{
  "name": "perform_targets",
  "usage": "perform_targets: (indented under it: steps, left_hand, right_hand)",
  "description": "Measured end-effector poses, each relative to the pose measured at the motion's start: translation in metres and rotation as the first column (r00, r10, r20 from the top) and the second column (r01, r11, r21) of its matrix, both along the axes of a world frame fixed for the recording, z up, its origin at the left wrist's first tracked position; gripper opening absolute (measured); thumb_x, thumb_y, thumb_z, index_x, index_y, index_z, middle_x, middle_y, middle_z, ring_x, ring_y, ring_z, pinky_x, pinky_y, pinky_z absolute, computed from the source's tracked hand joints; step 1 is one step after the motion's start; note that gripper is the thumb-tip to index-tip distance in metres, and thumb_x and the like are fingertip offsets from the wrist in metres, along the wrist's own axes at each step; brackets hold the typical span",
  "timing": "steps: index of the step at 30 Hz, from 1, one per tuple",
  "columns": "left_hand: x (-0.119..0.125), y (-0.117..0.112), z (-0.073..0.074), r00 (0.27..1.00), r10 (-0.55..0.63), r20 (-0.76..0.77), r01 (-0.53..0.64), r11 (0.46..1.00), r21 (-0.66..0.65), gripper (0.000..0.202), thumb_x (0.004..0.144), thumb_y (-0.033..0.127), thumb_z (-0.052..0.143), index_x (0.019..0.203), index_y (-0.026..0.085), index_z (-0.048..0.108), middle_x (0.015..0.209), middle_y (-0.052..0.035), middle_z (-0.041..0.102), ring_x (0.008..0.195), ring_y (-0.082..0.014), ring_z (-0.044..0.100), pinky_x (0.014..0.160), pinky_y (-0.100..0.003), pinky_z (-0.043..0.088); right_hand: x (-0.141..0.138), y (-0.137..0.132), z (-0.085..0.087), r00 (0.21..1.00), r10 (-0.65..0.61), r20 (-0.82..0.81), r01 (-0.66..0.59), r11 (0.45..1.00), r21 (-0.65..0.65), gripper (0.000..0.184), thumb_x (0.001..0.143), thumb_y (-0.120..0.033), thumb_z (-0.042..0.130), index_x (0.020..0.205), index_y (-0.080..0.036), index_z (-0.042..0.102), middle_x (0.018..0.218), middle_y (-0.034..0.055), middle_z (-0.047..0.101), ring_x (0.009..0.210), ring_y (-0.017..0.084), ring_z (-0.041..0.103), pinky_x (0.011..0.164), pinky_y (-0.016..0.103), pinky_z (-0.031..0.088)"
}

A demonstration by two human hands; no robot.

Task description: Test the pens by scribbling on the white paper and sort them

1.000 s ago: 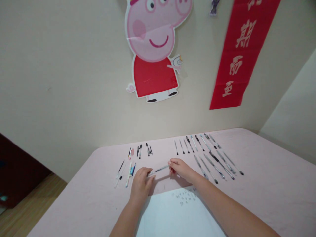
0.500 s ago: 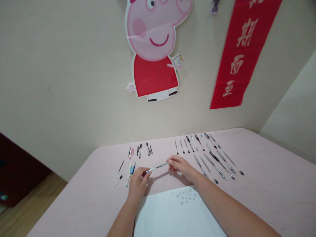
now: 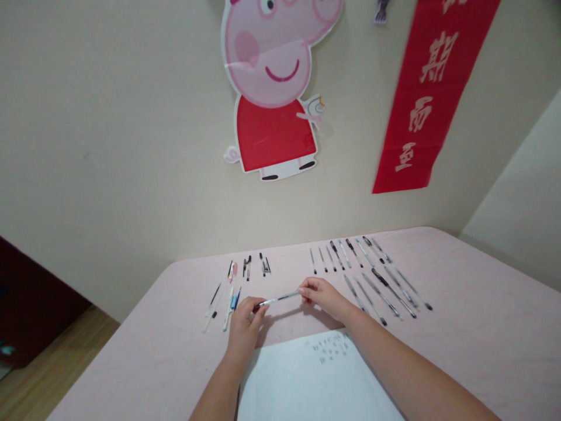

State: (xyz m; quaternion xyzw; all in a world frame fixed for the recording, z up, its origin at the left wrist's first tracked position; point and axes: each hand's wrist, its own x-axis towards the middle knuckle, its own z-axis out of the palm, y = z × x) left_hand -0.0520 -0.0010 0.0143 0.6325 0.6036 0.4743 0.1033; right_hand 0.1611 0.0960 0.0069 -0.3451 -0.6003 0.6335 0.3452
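Observation:
A thin clear pen point(image 3: 279, 299) is held level above the pink table point(image 3: 473, 327), one end in each hand. My left hand point(image 3: 244, 323) pinches its left end, fingers closed. My right hand point(image 3: 322, 296) pinches the right end, fingers curled. A white sheet of paper point(image 3: 307, 380) with small handwritten marks near its top lies just below both hands.
Rows of pens point(image 3: 372, 275) lie to the right of my hands. Smaller groups of pens and pen parts point(image 3: 228, 301) lie to the left and behind. A cartoon pig cut-out point(image 3: 274, 88) and a red banner point(image 3: 427, 93) hang on the wall.
My left hand has slid a little left and back along the pen, so more of the pen shows between the hands. The right hand barely moved.

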Motion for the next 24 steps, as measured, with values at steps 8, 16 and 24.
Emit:
perform_targets:
  steps: [8, 16, 24]
  left_hand:
    - [-0.0002, 0.0002, 0.0016, 1.0, -0.014, 0.021, 0.014, 1.0, 0.003, 0.016, 0.079, 0.032, 0.057, 0.078, 0.02, 0.068, 0.072, -0.0031, 0.066, 0.068, -0.018, 0.06, 0.066, -0.03, 0.047]
    - [0.0024, 0.0006, 0.0028, 0.985, -0.02, 0.173, 0.028, 0.999, -0.047, 0.015, 0.074, 0.032, 0.062, 0.075, 0.02, 0.07, 0.072, -0.0025, 0.065, 0.067, -0.0168, 0.058, 0.066, -0.03, 0.046]
    - [0.0029, 0.003, -0.0063, 0.639, 0.09, 0.764, 0.09, 0.978, -0.19, 0.032, 0.063, 0.046, 0.073, 0.078, 0.018, 0.064, 0.06, 0.0054, 0.053, 0.053, -0.0082, 0.048, 0.051, -0.02, 0.039]
  right_hand:
    - [0.0018, 0.0015, 0.0008, 1.0, 0.012, -0.022, -0.013, 0.998, -0.068, 0.037, 0.064, -0.048, 0.074, 0.071, -0.015, 0.059, 0.054, -0.0019, 0.061, 0.05, 0.01, 0.053, 0.055, 0.025, 0.04]
    - [0.0018, 0.0, 0.0043, 1.0, -0.005, -0.023, 0.003, 0.996, -0.092, 0.038, 0.062, -0.049, 0.074, 0.067, -0.015, 0.058, 0.053, -0.0023, 0.06, 0.048, 0.009, 0.053, 0.053, 0.024, 0.04]
    - [0.0002, -0.0069, 0.0083, 0.985, 0.17, 0.027, -0.167, 0.983, -0.077, 0.034, 0.065, -0.045, 0.073, 0.072, -0.015, 0.06, 0.058, -0.0007, 0.063, 0.053, 0.01, 0.055, 0.057, 0.024, 0.042]
